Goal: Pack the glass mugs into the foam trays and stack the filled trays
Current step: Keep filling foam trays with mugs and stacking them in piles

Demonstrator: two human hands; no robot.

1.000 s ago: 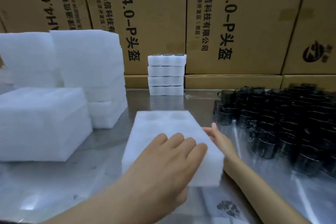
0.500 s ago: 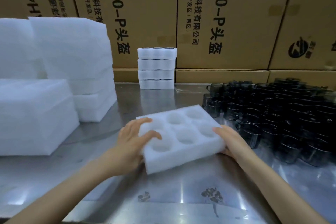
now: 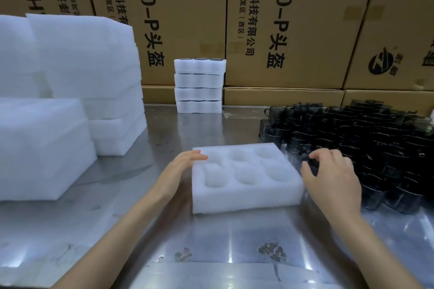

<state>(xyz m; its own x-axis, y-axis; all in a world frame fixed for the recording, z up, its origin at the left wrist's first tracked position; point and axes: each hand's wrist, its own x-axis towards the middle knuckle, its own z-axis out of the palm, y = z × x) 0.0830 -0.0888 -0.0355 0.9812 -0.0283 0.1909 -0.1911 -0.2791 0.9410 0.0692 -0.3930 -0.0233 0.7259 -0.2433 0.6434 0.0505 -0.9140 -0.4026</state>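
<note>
A white foam tray (image 3: 246, 197) with six empty round pockets lies flat on the steel table in front of me. My left hand (image 3: 180, 171) rests against its left edge with the fingers nearly straight. My right hand (image 3: 333, 176) is just past the tray's right side, its fingers curled round a dark glass mug (image 3: 310, 164) at the near edge of the crowd of dark glass mugs (image 3: 375, 143). A stack of filled foam trays (image 3: 199, 87) stands at the back of the table.
Tall piles of empty foam trays (image 3: 77, 82) and a lower pile (image 3: 40, 148) fill the left side. Cardboard boxes (image 3: 281, 19) wall off the back. The steel table (image 3: 211, 253) stretches toward me below the tray.
The tray has been set down flat and square to me. My right hand left the tray's right edge and reached into the mugs. My left hand slid off the tray's top to its left edge.
</note>
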